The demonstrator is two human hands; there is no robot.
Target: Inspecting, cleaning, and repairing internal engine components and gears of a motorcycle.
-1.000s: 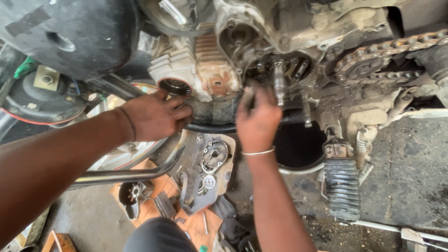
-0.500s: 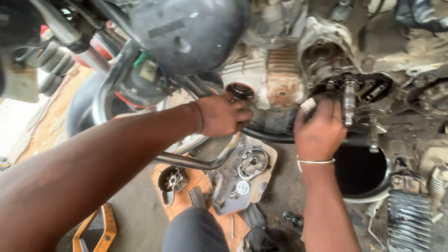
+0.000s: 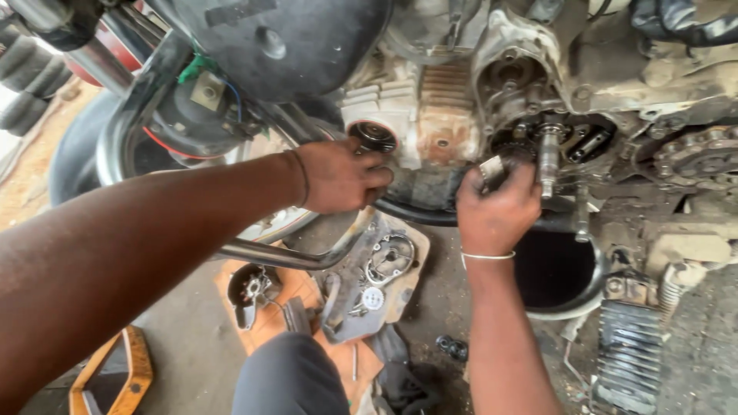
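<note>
Grey metal piece [image 3: 492, 169], small and flat, sitting pinched in my right hand [image 3: 496, 211], fingers closing tight on it, just left of the upright shaft [image 3: 549, 157] in the open engine case [image 3: 530, 100]. My left hand [image 3: 338, 175] is gripping the engine's underside near the round port [image 3: 374, 136]. Below, a removed cover [image 3: 377, 280] is lying on orange cloth [image 3: 296, 296]; a black oil pan [image 3: 555, 270] is sitting beside my wrist.
</note>
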